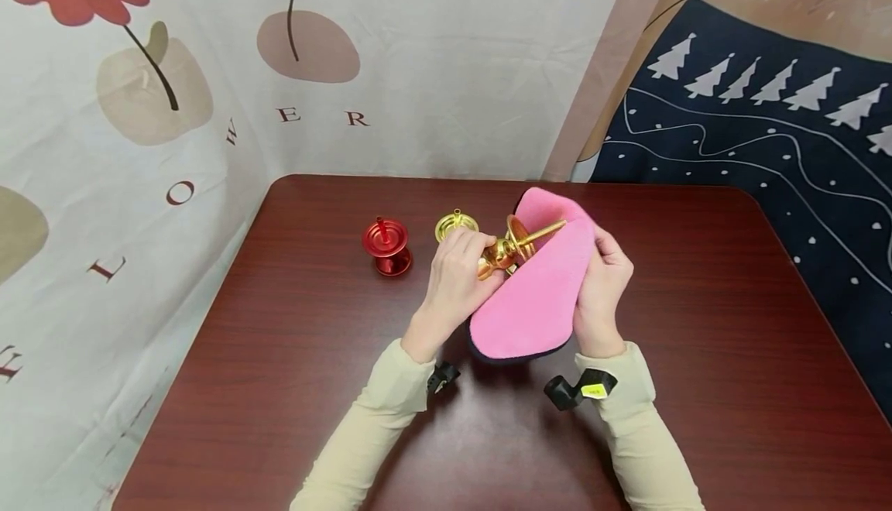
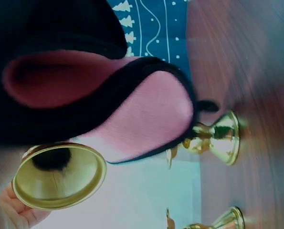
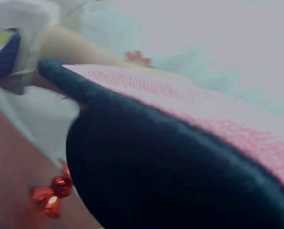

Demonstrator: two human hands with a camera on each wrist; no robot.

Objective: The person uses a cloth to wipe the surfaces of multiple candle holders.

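Note:
My left hand [image 1: 456, 267] grips a gold candle holder [image 1: 499, 254] by its lower part, tilted so its spike points right. Its flared base [image 2: 60, 177] shows an open underside in the left wrist view. Around the holder's dish and spike folds a pink cloth [image 1: 533, 298] with black edging and a black back [image 3: 156, 167]. My right hand [image 1: 605, 282] holds this cloth at its right edge; part of the hand is hidden behind it. Just beyond my left hand stands another gold candle holder [image 1: 456, 223], its lower part hidden.
A red candle holder [image 1: 386, 246] stands upright to the left of my hands. In the left wrist view, two gold candle holders [image 2: 223, 138] stand on the brown table [image 1: 293, 356]. Printed curtains [image 1: 446, 70] hang behind and left of it.

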